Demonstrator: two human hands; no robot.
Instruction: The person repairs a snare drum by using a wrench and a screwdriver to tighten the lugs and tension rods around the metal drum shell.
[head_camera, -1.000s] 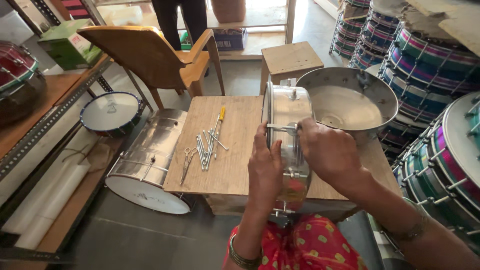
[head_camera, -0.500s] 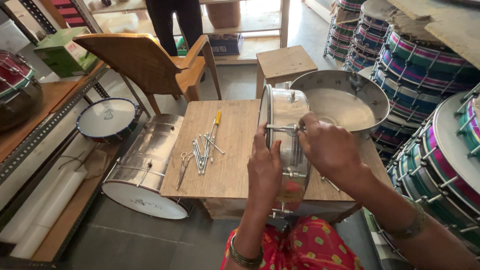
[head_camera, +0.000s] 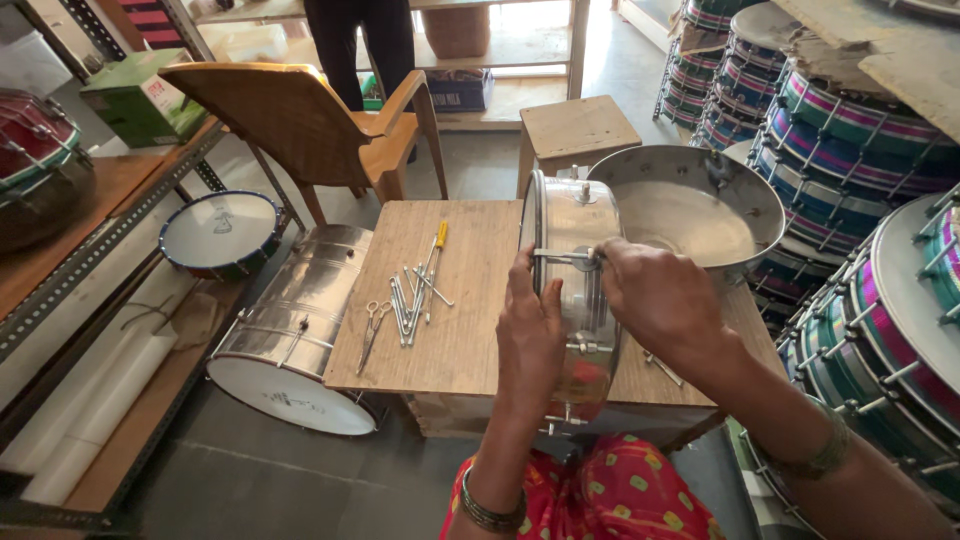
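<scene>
A shiny metal drum shell (head_camera: 572, 225) stands on its side on a low wooden table (head_camera: 470, 290). My left hand (head_camera: 531, 335) grips its left rim, fingers up along the hoop. My right hand (head_camera: 655, 300) is closed over a metal tension rod (head_camera: 560, 256) lying across the top of the shell. Left of my hands, several metal rods (head_camera: 405, 300), a yellow-handled screwdriver (head_camera: 436, 252) and small scissors (head_camera: 370, 325) lie on the table.
A wide metal bowl (head_camera: 690, 205) sits behind the shell, with stacked striped drums (head_camera: 860, 130) at right. A large metal drum (head_camera: 295, 330) and a small drum (head_camera: 220, 230) lie on the floor left. A wooden chair (head_camera: 310, 120), a stool (head_camera: 575, 130) and a standing person's legs (head_camera: 360, 40) are beyond.
Both hands stay on the drum shell in nearly the same grip. The view has shifted slightly.
</scene>
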